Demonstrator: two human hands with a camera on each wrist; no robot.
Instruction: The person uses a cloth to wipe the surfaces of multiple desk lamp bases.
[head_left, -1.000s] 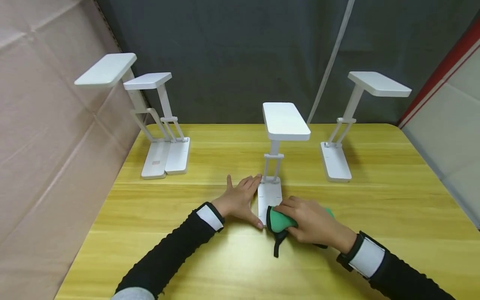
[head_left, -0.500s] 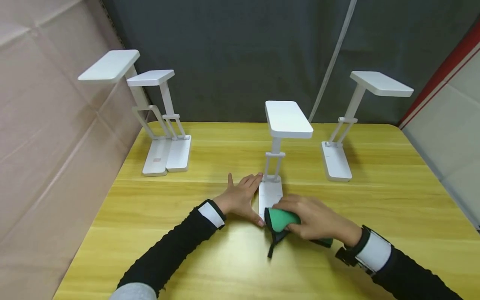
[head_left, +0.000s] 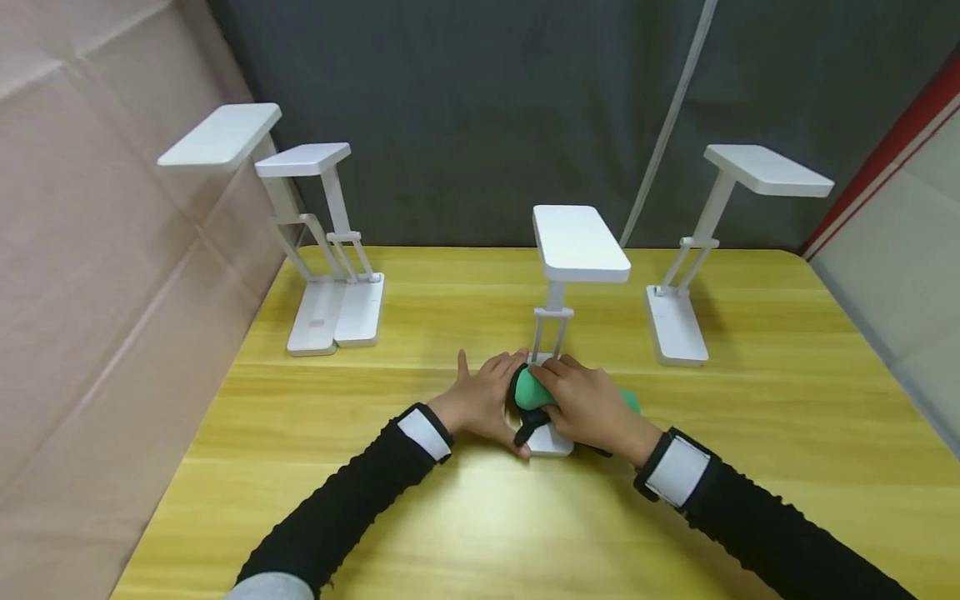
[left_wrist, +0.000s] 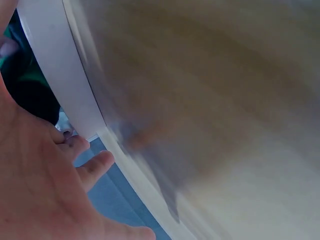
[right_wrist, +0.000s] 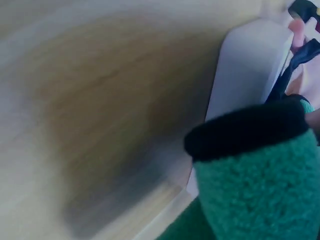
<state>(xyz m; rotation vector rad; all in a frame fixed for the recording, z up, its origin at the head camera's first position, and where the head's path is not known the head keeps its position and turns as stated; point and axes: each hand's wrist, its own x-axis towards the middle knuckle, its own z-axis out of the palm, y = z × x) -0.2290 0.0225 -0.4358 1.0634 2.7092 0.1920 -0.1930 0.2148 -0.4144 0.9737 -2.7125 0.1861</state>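
Observation:
In the head view a white folding desk lamp (head_left: 581,243) stands upright at the middle of the table, its panel raised above its base. My left hand (head_left: 487,404) lies along the left side of that base, fingers straight and spread, thumb at the near corner. My right hand (head_left: 588,404) grips a green cloth (head_left: 532,392) with black edging, bunched over the top of the base. The right wrist view shows the cloth's fuzzy green surface (right_wrist: 260,190) against the white base (right_wrist: 245,65). Most of the base's top is hidden by cloth and fingers.
Two more white desk lamps stand side by side at the back left, the outer lamp (head_left: 221,137) and the inner lamp (head_left: 303,160). Another lamp (head_left: 768,171) stands at the back right. A dark curtain (head_left: 450,125) hangs behind the wooden table (head_left: 420,533).
My right hand has moved the cloth away from me along the lamp base, from its near end toward the stem, uncovering the near end. My left hand stays in place.

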